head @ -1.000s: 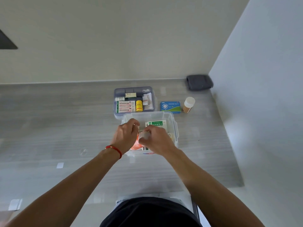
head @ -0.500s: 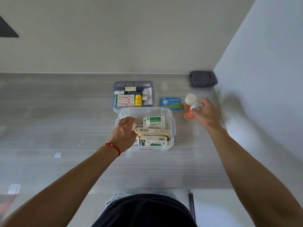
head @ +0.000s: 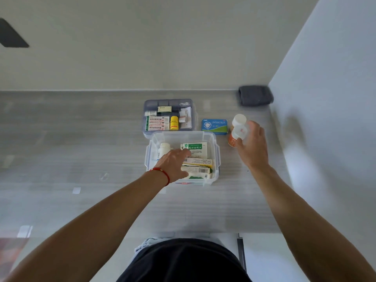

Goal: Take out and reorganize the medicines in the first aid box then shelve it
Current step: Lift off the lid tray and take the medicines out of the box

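While right hand (head: 252,147) grips orange bottle (head: 234,137); left hand (head: 173,163) flat in clear plastic box (head: 215,157).

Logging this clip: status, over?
Left hand open, reaching into clear box. Right hand gripping orange bottle beside white-capped bottle. Nothing in the way.

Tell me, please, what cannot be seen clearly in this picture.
- Head view: the left hand covers part of the clear box, so the medicines beneath it are hidden.
- The right hand is blurred; whether it grips the orange bottle is unclear.
- Print on the blue packet is too small.
- Both elbows are cut off by the bottom edge.
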`<action>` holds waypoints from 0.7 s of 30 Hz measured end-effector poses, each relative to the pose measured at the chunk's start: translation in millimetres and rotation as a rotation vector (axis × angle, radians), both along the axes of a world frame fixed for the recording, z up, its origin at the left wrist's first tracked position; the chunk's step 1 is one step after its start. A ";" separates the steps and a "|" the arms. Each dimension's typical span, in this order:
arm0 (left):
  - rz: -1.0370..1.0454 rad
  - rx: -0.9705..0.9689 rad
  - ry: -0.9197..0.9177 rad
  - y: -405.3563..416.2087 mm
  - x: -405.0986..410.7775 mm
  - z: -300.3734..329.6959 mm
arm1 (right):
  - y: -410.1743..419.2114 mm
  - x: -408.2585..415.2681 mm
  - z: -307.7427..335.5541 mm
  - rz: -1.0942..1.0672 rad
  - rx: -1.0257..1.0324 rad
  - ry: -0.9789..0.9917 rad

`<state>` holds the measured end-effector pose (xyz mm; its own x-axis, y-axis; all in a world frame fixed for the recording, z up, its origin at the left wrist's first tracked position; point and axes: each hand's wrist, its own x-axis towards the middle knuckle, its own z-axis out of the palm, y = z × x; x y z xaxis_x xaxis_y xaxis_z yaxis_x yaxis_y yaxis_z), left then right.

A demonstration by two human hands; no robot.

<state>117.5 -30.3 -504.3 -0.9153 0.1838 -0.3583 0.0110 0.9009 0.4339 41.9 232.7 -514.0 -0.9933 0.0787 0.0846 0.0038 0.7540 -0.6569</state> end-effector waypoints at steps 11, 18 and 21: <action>-0.247 -0.101 0.289 -7.1 -6.7 -3.4 | -26.9 70.6 24.7 0.113 -0.107 0.097; -0.350 -0.149 0.168 -6.2 -11.1 -2.4 | -41.3 89.8 26.8 0.100 -0.113 0.030; -0.338 -0.136 0.115 -3.7 -13.6 -0.4 | -43.9 96.6 25.1 0.085 -0.088 0.006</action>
<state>103.9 -34.0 -504.7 -0.8468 0.4400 -0.2989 0.3589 0.8874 0.2895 138.6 188.8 -488.9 -0.9962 0.0017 0.0867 -0.0615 0.6907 -0.7205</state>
